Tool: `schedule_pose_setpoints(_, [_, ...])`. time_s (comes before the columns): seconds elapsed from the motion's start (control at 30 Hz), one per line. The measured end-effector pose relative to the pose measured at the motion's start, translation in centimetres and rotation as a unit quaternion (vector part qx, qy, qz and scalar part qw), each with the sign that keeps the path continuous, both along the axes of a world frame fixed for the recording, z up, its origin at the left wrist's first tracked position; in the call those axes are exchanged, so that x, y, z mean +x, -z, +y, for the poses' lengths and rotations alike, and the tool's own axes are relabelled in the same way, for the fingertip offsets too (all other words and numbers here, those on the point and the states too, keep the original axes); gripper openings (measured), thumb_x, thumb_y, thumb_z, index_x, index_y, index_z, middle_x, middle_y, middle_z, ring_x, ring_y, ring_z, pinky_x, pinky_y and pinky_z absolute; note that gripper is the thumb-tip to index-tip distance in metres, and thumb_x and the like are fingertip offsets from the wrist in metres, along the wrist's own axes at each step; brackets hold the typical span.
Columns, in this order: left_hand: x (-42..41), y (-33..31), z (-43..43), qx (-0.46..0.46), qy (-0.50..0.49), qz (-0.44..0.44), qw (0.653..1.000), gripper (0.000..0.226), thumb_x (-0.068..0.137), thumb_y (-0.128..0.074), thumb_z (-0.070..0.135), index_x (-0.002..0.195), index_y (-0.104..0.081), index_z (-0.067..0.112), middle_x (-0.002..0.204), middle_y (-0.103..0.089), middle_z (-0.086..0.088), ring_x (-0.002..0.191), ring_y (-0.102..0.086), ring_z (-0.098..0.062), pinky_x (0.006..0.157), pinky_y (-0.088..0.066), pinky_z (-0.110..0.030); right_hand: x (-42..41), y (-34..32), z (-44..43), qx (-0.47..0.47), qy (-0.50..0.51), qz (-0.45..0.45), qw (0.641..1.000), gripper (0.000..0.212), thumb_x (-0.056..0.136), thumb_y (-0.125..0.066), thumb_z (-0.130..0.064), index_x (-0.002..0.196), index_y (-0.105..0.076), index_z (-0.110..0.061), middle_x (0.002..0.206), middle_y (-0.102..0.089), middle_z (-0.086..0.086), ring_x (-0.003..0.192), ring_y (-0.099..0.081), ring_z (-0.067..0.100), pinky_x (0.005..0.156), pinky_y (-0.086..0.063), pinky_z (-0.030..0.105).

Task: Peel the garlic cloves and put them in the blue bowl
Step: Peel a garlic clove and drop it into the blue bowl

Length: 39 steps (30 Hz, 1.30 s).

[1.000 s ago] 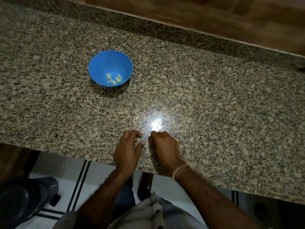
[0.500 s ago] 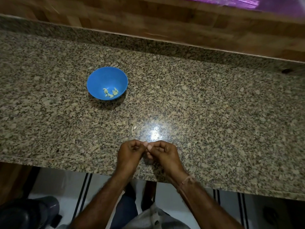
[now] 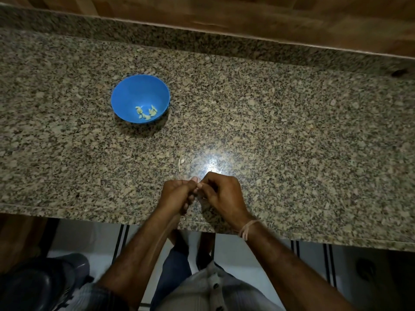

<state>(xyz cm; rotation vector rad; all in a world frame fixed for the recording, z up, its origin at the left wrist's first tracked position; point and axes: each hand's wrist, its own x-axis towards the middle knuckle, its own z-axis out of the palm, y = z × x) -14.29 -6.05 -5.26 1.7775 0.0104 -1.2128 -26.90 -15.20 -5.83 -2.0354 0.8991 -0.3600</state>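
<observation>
Since a second ago both hands have lifted off the counter (image 3: 292,131) and come together fingertip to fingertip. They now sit at lower centre of the frame, just above the counter's near edge. The left hand (image 3: 177,194) has its fingers curled and its thumb up. The right hand (image 3: 222,194) has its fingers bent inward to meet that thumb. Both seem to pinch one small thing, likely a clove. It is hidden between the tips, so I cannot tell its long axis or which way it points.

The step looks like peeling. Next, the skin needs tearing free with a nail, then a reach to the upper left, where the bowl (image 3: 134,90) stands well apart. A few peeled cloves (image 3: 146,112) already lie in the bowl, toward its lower right side. A scrap of skin (image 3: 180,161) lies just above the hands.
</observation>
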Motion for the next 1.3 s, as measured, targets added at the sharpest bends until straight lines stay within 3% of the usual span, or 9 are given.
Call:
schedule_pose_setpoints(0.1, [-0.3,-0.6,0.2,-0.062,0.037,-0.153,0.986,0.031,0.101,-0.068,0.026,0.072,-0.071,0.015,0.063,-0.066,0.001,0.053,-0.056,-0.010,0.048,-0.041,-0.023,0.8,-0.9,-0.4,0.184,0.056,-0.025,0.981,0.026,0.096,-0.074,-0.021,0.072,-0.067,-0.013,0.068,-0.070,0.004,0.060,-0.063,0.016,0.059,-0.052,0.032])
schedule_pose_setpoints(0.2, [-0.8,-1.2,0.5,-0.091,0.094,-0.343,0.930,0.023,0.103,-0.064,0.021,0.080,-0.063,0.017,0.070,-0.065,0.007,0.064,-0.059,0.000,0.057,-0.041,-0.010,1.7,-2.6,-0.6,0.517,0.155,-0.049,0.840,0.020,0.098,-0.071,-0.012,0.080,-0.069,-0.003,0.071,-0.067,0.013,0.055,-0.058,0.016,0.053,-0.049,0.023])
schedule_pose_setpoints(0.33, [-0.3,0.6,0.0,-0.030,0.048,-0.162,0.985,0.031,0.099,-0.070,0.023,0.071,-0.066,0.013,0.060,-0.063,0.002,0.054,-0.053,-0.010,0.053,-0.042,-0.024,0.6,-0.3,-0.3,0.093,0.029,0.002,0.995,0.023,0.097,-0.073,-0.023,0.076,-0.068,-0.014,0.067,-0.069,-0.002,0.061,-0.064,0.015,0.058,-0.053,0.032])
schedule_pose_setpoints(0.43, [0.1,0.9,-0.1,0.016,-0.035,0.073,0.997,0.029,0.096,-0.073,0.019,0.068,-0.067,0.009,0.056,-0.056,-0.004,0.046,-0.046,-0.014,0.048,-0.036,-0.024,0.2,0.9,-0.4,-0.076,-0.041,0.016,0.996,0.019,0.096,-0.071,-0.023,0.078,-0.067,-0.019,0.066,-0.065,-0.004,0.059,-0.059,0.012,0.058,-0.050,0.038])
schedule_pose_setpoints(0.53, [-0.6,0.1,0.0,-0.022,0.012,-0.095,0.995,0.031,0.100,-0.069,0.024,0.073,-0.068,0.011,0.059,-0.060,-0.002,0.047,-0.051,-0.013,0.048,-0.040,-0.026,0.7,-0.1,-0.2,0.108,0.035,-0.017,0.993,0.024,0.096,-0.073,-0.026,0.075,-0.070,-0.015,0.067,-0.070,-0.002,0.060,-0.063,0.014,0.058,-0.053,0.033])
schedule_pose_setpoints(0.63, [-1.1,-0.7,0.5,-0.064,0.092,-0.344,0.932,0.025,0.104,-0.062,0.023,0.081,-0.060,0.015,0.071,-0.064,0.003,0.063,-0.057,-0.005,0.057,-0.041,-0.014,1.7,-1.9,-0.4,0.506,0.162,-0.038,0.846,0.021,0.098,-0.071,-0.015,0.082,-0.072,-0.003,0.072,-0.069,0.011,0.056,-0.058,0.016,0.054,-0.049,0.027])
schedule_pose_setpoints(0.83, [-1.1,0.1,0.1,-0.087,0.113,-0.240,0.960,0.036,0.108,-0.048,0.028,0.078,-0.056,0.009,0.070,-0.055,-0.007,0.064,-0.048,-0.008,0.061,-0.037,-0.028,0.7,-0.9,0.1,0.036,-0.020,-0.020,0.999,0.031,0.105,-0.057,-0.023,0.076,-0.057,-0.014,0.062,-0.054,-0.004,0.058,-0.051,0.012,0.058,-0.042,0.039])
schedule_pose_setpoints(1.0, [-0.6,0.0,0.5,-0.139,0.100,-0.136,0.976,0.050,0.107,-0.048,0.044,0.091,-0.061,-0.002,0.079,-0.055,-0.031,0.069,-0.052,-0.022,0.062,-0.041,-0.035,0.7,-0.8,-0.2,0.119,0.015,-0.068,0.990,0.030,0.105,-0.060,-0.024,0.077,-0.060,-0.014,0.064,-0.055,-0.004,0.060,-0.052,0.016,0.058,-0.045,0.040])
schedule_pose_setpoints(1.3, [-0.5,-0.8,-0.2,-0.145,0.038,-0.022,0.988,0.039,0.110,-0.050,0.037,0.082,-0.057,0.011,0.062,-0.046,0.003,0.053,-0.039,-0.011,0.049,-0.033,-0.025,1.2,-1.1,0.2,0.240,0.059,-0.113,0.962,0.027,0.105,-0.062,-0.018,0.082,-0.064,-0.005,0.072,-0.064,0.007,0.069,-0.059,0.014,0.066,-0.050,0.034])
